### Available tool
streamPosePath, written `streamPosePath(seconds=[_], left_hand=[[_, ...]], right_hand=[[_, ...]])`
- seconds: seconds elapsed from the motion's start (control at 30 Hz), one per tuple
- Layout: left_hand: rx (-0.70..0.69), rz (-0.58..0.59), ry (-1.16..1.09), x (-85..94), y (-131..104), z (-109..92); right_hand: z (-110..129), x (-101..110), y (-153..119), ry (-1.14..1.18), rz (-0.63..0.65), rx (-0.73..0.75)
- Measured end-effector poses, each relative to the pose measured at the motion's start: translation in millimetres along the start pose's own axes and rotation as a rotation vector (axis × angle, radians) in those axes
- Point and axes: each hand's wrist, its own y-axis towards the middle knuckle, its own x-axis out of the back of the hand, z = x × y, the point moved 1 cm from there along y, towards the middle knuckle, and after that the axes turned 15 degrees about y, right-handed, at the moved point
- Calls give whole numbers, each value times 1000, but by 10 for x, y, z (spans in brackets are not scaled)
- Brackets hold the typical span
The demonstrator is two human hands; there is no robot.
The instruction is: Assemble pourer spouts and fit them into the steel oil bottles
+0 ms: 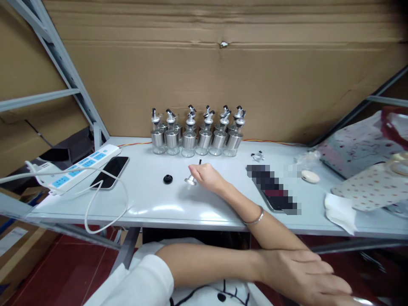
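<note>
My right hand (207, 176) is closed on a silver pour spout (191, 180), whose metal base points down just above the table and whose dark tip sticks up behind my fingers. Left of it, a round black stopper (168, 179) lies on the tabletop. My left hand (302, 272) crosses over at the lower right, its fingers lying across my right forearm near the elbow; it appears to hold nothing. Behind my right hand, several glass bottles (188, 142) with steel sleeves and silver-and-black spouts stand upright in rows.
On the left are a white power strip (83, 168), a loose white cable (86, 212) and a phone (111, 172). Right of centre lie a small silver part (258, 156) and another phone (274, 191). Patterned bags (369, 182) sit far right. Cardboard (204, 76) backs the table.
</note>
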Motion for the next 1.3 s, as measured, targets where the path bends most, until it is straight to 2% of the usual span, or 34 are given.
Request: streamPosePath(seconds=[0.13, 0.4, 0.47, 0.57, 0.67, 0.7, 0.77, 0.8, 0.83, 0.9, 1.0, 1.13, 1.3], left_hand=[[134, -141, 60, 66, -90, 112], [312, -257, 164, -24, -262, 313], [301, -267, 183, 11, -340, 389], [185, -299, 189, 120, -536, 550], [-23, -370, 180, 259, -923, 778], [5, -377, 187, 297, -1097, 877], [225, -318, 233, 346, -1474, 1098], [444, -213, 268, 352, -1660, 1215], [574, -171, 290, 353, -1828, 1316], [712, -109, 303, 333, -2074, 1464], [739, -16, 267, 269, -2194, 1545], [670, 61, 223, 209, -2142, 1496], [675, 102, 212, 196, -2144, 1446]], right_hand=[[-40, -39, 14, -16, 35, -14], [-158, 95, 65, -27, -49, -70], [-145, 86, 66, -18, -52, -73], [-134, 74, 55, 8, -52, -79], [-166, 100, 46, 43, -61, -96], [-185, 118, 47, 56, -65, -105], [-226, 157, 55, 86, -73, -129], [-245, 176, 60, 100, -75, -141], [-260, 193, 66, 114, -78, -153], [-280, 214, 75, 138, -78, -174], [-284, 214, 78, 176, -53, -196], [-283, 186, 68, 216, -1, -219], [-293, 177, 72, 213, -19, -260]])
